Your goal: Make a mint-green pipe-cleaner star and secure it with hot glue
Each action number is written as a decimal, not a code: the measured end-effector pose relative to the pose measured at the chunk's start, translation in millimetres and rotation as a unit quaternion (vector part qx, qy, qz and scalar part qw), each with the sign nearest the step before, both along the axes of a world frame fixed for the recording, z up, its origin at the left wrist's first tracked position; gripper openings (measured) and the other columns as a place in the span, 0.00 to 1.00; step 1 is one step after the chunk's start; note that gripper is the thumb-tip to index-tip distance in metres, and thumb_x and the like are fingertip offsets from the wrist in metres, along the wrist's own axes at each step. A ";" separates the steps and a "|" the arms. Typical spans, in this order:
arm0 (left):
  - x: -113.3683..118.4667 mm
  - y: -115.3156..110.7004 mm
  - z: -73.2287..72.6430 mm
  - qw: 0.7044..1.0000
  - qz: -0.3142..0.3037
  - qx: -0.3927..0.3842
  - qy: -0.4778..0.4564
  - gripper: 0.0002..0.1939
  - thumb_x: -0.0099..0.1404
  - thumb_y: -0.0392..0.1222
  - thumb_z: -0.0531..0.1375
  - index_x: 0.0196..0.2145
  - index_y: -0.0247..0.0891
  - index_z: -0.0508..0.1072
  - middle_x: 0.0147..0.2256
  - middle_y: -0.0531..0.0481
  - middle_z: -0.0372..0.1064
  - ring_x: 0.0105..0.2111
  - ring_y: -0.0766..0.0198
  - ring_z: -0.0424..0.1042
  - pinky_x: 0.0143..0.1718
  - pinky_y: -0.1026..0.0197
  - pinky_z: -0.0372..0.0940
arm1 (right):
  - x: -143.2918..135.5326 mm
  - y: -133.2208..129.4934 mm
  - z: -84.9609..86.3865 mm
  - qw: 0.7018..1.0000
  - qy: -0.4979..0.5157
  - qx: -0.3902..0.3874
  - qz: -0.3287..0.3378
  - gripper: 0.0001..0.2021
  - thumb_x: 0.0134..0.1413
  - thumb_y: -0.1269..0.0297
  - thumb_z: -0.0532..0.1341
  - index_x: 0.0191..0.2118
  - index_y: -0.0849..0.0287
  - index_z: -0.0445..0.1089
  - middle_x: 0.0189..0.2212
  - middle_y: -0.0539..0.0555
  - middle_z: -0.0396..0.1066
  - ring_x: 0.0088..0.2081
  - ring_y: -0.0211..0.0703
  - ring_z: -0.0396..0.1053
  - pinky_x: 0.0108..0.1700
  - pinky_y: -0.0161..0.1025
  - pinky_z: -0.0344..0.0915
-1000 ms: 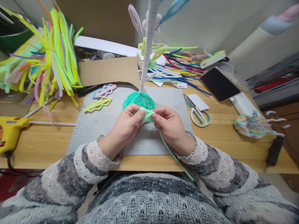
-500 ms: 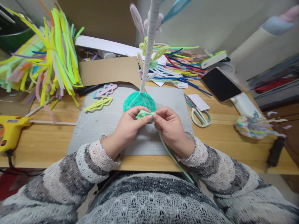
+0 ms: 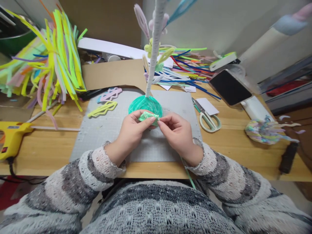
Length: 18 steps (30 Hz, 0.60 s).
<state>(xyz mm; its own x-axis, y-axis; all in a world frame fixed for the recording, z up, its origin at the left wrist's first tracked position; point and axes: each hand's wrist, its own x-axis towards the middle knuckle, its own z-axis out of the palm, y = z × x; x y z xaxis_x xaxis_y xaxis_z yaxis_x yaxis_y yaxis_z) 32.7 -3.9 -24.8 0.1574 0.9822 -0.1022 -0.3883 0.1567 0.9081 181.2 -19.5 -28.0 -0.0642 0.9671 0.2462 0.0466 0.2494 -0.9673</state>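
Note:
A small light-green pipe-cleaner piece (image 3: 148, 116) is pinched in my left hand (image 3: 133, 127), its folded shape partly covered by the fingers. My right hand (image 3: 175, 130) pinches its right end between thumb and forefinger. From under the right hand a pale green pipe cleaner (image 3: 190, 178) trails over the table edge towards my lap. Just beyond my hands stands a round teal base (image 3: 143, 103) carrying a white wrapped stem (image 3: 154, 52). Pastel loops and flower shapes, such as a yellow-green loop (image 3: 166, 55), branch off that stem.
Under my hands lies a grey cutting mat (image 3: 97, 143). Zigzag yellow (image 3: 103, 109) and pink (image 3: 113, 94) pieces rest on its left. Scissors (image 3: 210, 122) and a phone (image 3: 230, 87) lie right. A yellow glue gun (image 3: 14, 136) and bundled pipe cleaners (image 3: 53, 58) are left.
My right fingers have shifted slightly along the green piece's right end, and more of the piece shows. The trailing pipe cleaner has moved and shows less beside my right hand.

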 end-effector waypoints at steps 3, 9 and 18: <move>-2.6 -0.1 4.0 0.997 0.013 0.037 0.072 0.10 0.52 0.42 0.70 0.30 0.37 0.76 0.29 0.52 0.74 0.28 0.67 0.71 0.32 0.64 0.67 | 4.2 -3.5 3.1 0.988 -0.128 0.082 0.005 0.04 0.58 0.68 0.60 0.31 0.57 0.69 0.25 0.48 0.69 0.26 0.35 0.64 0.29 0.36 0.60; -18.3 5.9 20.5 0.929 -0.050 0.213 0.299 0.03 0.54 0.37 0.68 0.29 0.39 0.79 0.29 0.50 0.76 0.31 0.62 0.71 0.38 0.60 0.64 | 14.3 -0.1 20.0 0.969 -0.203 0.119 0.073 0.06 0.56 0.71 0.59 0.28 0.58 0.67 0.21 0.46 0.62 0.22 0.32 0.57 0.25 0.34 0.53; -28.3 11.8 26.9 0.943 -0.180 0.170 0.222 0.04 0.52 0.39 0.69 0.28 0.38 0.79 0.28 0.48 0.76 0.29 0.63 0.71 0.32 0.62 0.65 | 19.2 17.9 24.8 0.955 0.054 -0.176 0.233 0.13 0.48 0.58 0.70 0.29 0.59 0.68 0.18 0.43 0.59 0.19 0.29 0.51 0.21 0.31 0.48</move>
